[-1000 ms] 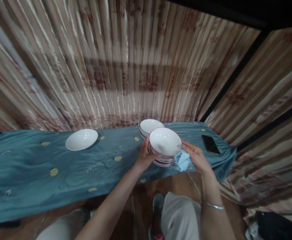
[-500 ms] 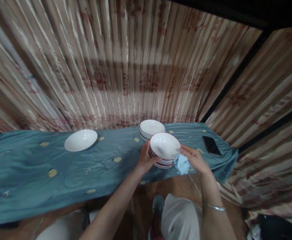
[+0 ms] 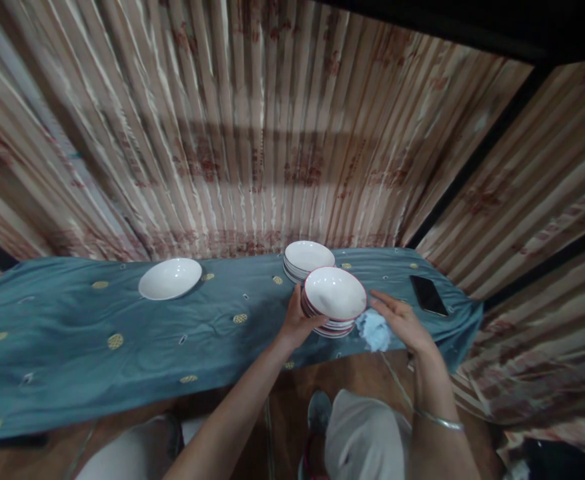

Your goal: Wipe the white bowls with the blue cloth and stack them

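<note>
A white bowl with a red rim (image 3: 335, 293) tops a stack of similar red-rimmed dishes (image 3: 336, 329). My left hand (image 3: 299, 321) grips its left side, the thumb lying along the near edge. Whether this top bowl is raised off the stack I cannot tell. Just right of the rim, my right hand (image 3: 398, 318) is closed on a crumpled light blue cloth (image 3: 374, 331), which hangs below the fingers. Behind the red-rimmed bowl stands a second stack of white dishes (image 3: 308, 256), partly covered by it.
A single white bowl (image 3: 171, 279) sits to the left on the blue-green tablecloth (image 3: 162, 340). Toward the right end lies a black phone (image 3: 428, 295). A pleated curtain (image 3: 242, 153) hangs behind the table, and a dark frame bar (image 3: 472, 160) slants down at the right.
My right hand has drawn back slightly to the right, off the bowl's rim, with the cloth. My left hand keeps its hold. The whole view has shifted a little.
</note>
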